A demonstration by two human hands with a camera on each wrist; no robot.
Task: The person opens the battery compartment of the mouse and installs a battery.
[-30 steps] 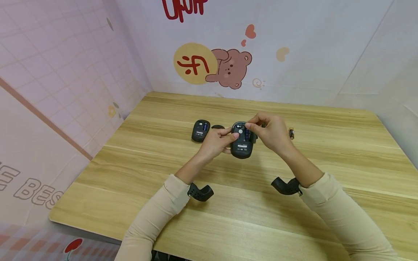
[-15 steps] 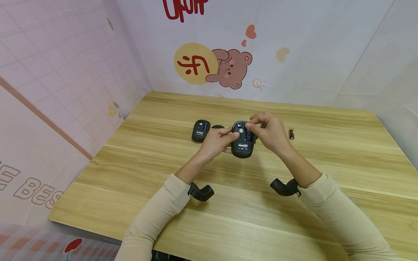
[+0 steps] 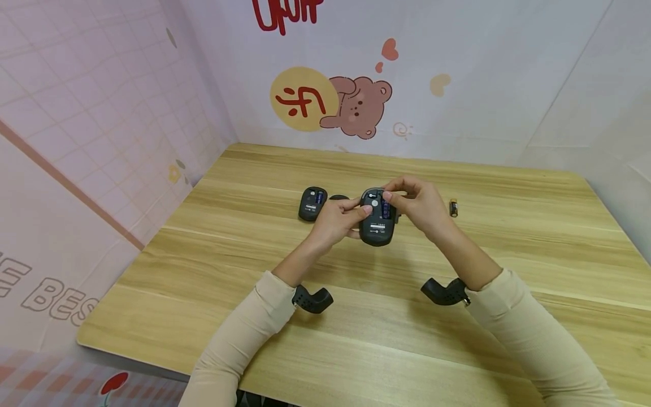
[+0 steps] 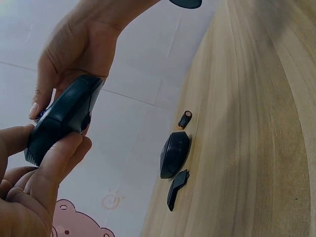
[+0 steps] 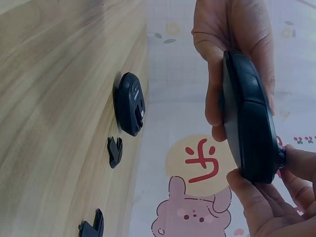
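A black computer mouse (image 3: 377,226) is held up off the table, underside facing the head camera. My left hand (image 3: 334,224) grips its left side, thumb on the underside and fingers beneath. A dark blue battery (image 3: 386,210) lies in the open slot of this mouse. My right hand (image 3: 419,206) is at the slot's upper end, its thumb on the battery and its fingers behind the mouse. In the right wrist view, a bit of the battery (image 5: 282,156) sticks out past the mouse's edge under the right thumb. The right fingertips are partly hidden in the head view.
On the table (image 3: 244,237), another upturned mouse (image 3: 312,204) with a blue battery lies left of the hands, beside a black cover (image 3: 339,198). A loose battery (image 3: 454,207) lies to the right. The left wrist view shows a further mouse (image 4: 175,154) and cover (image 4: 177,189).
The mouse stays almost in place in the left hand. My right thumb and fingers have shifted slightly at the slot, and more of the blue battery shows in it.
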